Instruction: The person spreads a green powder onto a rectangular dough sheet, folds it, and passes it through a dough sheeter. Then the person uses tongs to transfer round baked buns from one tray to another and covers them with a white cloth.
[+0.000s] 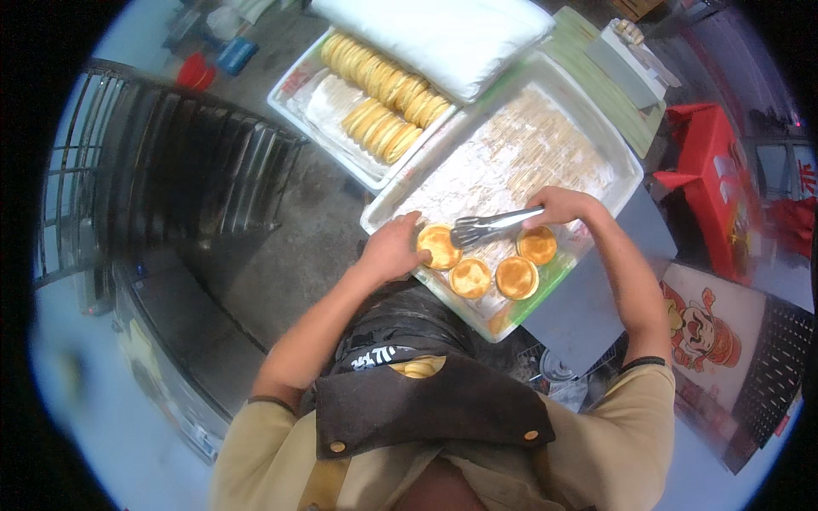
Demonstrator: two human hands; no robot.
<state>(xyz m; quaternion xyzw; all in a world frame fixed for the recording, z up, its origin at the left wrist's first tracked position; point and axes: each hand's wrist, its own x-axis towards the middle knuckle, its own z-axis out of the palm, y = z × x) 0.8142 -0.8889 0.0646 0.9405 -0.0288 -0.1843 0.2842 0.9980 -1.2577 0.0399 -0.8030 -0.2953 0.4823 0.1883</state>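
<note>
My right hand [558, 206] grips the handle end of metal tongs [503, 220], whose head reaches left to the edge of a round golden flatbread [440, 249]. My left hand [394, 249] holds that same bread by its left edge, thumb and fingers around the rim. Three more browned flatbreads lie nearby: one round bread [469, 278] in front, one disc [516, 278] to its right, and one piece [536, 245] just below my right hand. All rest at the near end of a white tub [626, 183] lined with a floury slatted mat [545, 140].
Behind at left, a white bin [294, 94] holds rows of stacked flatbreads [383, 72]. A white padded cover [443, 34] lies over its back edge. Metal racks [196, 162] stand to the left. Right of the tub are a grey board [588, 294] and a red container [703, 162].
</note>
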